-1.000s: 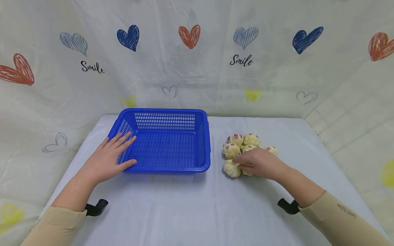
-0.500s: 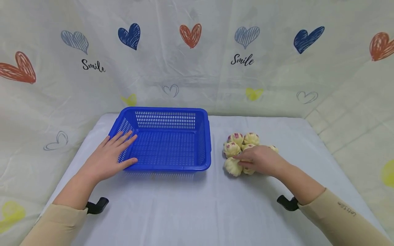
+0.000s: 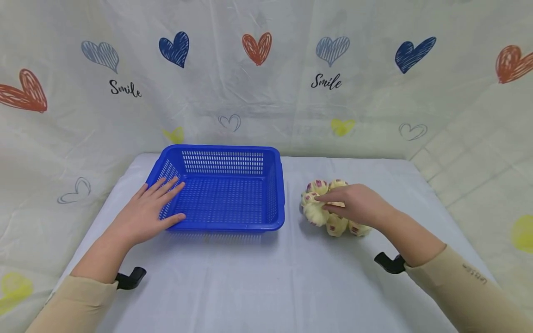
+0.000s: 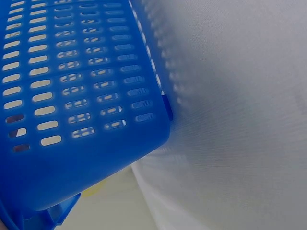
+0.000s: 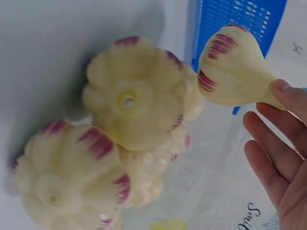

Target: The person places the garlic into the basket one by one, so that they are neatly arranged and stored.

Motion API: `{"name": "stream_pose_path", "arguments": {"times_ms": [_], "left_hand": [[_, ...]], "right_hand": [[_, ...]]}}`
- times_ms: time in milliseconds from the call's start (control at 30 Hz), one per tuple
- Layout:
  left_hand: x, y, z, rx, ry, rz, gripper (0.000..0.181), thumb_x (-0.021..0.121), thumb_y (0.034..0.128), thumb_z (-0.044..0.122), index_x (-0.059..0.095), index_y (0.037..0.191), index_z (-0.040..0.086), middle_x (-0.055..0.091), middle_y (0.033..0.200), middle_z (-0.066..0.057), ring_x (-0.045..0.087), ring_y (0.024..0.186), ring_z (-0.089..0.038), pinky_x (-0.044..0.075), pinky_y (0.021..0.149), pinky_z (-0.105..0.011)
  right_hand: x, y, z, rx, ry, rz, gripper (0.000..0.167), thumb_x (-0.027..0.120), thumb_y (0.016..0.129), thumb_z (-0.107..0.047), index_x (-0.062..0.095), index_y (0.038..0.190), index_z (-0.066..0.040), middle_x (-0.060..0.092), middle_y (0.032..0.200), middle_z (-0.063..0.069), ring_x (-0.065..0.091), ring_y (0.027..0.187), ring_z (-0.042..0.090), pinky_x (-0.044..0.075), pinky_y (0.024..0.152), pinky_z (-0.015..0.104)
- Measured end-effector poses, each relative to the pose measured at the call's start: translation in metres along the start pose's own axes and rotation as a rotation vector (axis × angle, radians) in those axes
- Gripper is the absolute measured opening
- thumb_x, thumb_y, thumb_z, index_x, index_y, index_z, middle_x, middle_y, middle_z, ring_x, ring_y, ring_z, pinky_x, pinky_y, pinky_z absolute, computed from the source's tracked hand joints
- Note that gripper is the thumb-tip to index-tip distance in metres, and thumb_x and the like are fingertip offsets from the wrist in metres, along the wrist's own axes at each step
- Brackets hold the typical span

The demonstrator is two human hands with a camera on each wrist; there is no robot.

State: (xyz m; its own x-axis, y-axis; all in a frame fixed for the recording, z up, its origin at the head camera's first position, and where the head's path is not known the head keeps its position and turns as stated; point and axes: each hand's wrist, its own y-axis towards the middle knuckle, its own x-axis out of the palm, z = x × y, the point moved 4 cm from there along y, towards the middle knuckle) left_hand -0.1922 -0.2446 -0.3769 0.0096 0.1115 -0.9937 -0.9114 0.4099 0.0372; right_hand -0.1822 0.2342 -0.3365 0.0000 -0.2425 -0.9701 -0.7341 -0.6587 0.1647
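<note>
My right hand (image 3: 360, 203) pinches a garlic bulb (image 3: 315, 215) by its stem between thumb and fingers, above the other bulbs. In the right wrist view the held garlic bulb (image 5: 232, 67) is cream with purple streaks, stem toward the fingers. Several more garlic bulbs (image 3: 336, 225) lie clustered on the table beneath and around that hand, partly hidden by it. My left hand (image 3: 145, 215) lies with spread, straight fingers over the left rim of a blue perforated plastic basket (image 3: 225, 227). The left wrist view shows the basket's slotted outer wall (image 4: 86, 163).
The table is covered by a white cloth (image 3: 250, 282). Behind it hangs a pale curtain (image 3: 287, 101) printed with hearts and "Smile". The basket stands at the left back of the table, with a strip of cloth between it and the garlic.
My right hand has risen and moved slightly away from me, lifting the front-left garlic bulb from the cluster. Two bulbs formerly behind the hand now show below it. The left hand stays put.
</note>
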Motion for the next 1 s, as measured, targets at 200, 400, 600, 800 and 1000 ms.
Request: {"name": "stream_pose_path", "arguments": {"times_ms": [200, 400, 600, 800, 1000], "left_hand": [[0.001, 0.000, -0.001, 0.010, 0.005, 0.004, 0.084, 0.051, 0.0940, 0.064, 0.019, 0.160, 0.024, 0.015, 0.166, -0.006, 0.013, 0.150, -0.039, 0.000, 0.121, -0.056], [-0.002, 0.000, 0.001, 0.009, 0.013, -0.009, 0.084, 0.048, 0.0937, 0.067, 0.020, 0.160, 0.023, 0.016, 0.166, -0.007, 0.013, 0.150, -0.039, 0.007, 0.119, -0.060], [-0.005, -0.002, 0.002, 0.010, 0.005, -0.020, 0.085, 0.047, 0.0944, 0.067, 0.019, 0.160, 0.021, 0.015, 0.166, -0.009, 0.013, 0.150, -0.040, 0.004, 0.119, -0.061], [-0.004, -0.001, 0.002, 0.014, 0.002, -0.011, 0.084, 0.050, 0.0944, 0.064, 0.020, 0.160, 0.022, 0.016, 0.165, -0.008, 0.013, 0.150, -0.040, 0.004, 0.120, -0.060], [-0.003, -0.001, 0.003, 0.007, -0.003, -0.003, 0.084, 0.052, 0.0935, 0.064, 0.022, 0.160, 0.023, 0.017, 0.165, -0.007, 0.013, 0.150, -0.038, 0.004, 0.120, -0.059]], "right_hand": [[-0.017, 0.009, 0.003, 0.029, 0.022, 0.029, 0.037, 0.080, 0.084, -0.016, 0.074, 0.120, -0.019, 0.075, 0.106, -0.004, 0.071, 0.094, 0.015, 0.059, 0.077, 0.036], [-0.030, 0.022, 0.005, 0.043, 0.067, 0.049, 0.037, 0.077, 0.087, -0.013, 0.073, 0.123, -0.019, 0.074, 0.105, -0.007, 0.066, 0.074, 0.003, 0.055, 0.062, 0.027], [-0.037, 0.038, 0.007, -0.006, 0.060, 0.102, 0.032, 0.074, 0.089, -0.010, 0.074, 0.120, -0.016, 0.073, 0.103, -0.008, 0.065, 0.082, 0.006, 0.055, 0.066, 0.030], [-0.040, 0.055, 0.006, 0.041, 0.068, 0.057, 0.031, 0.071, 0.092, -0.012, 0.073, 0.123, -0.017, 0.073, 0.101, -0.007, 0.068, 0.085, 0.012, 0.057, 0.073, 0.036], [-0.046, 0.078, -0.001, 0.059, 0.071, 0.041, 0.030, 0.068, 0.095, -0.018, 0.072, 0.125, -0.020, 0.073, 0.105, -0.004, 0.067, 0.084, 0.013, 0.056, 0.072, 0.035]]}}
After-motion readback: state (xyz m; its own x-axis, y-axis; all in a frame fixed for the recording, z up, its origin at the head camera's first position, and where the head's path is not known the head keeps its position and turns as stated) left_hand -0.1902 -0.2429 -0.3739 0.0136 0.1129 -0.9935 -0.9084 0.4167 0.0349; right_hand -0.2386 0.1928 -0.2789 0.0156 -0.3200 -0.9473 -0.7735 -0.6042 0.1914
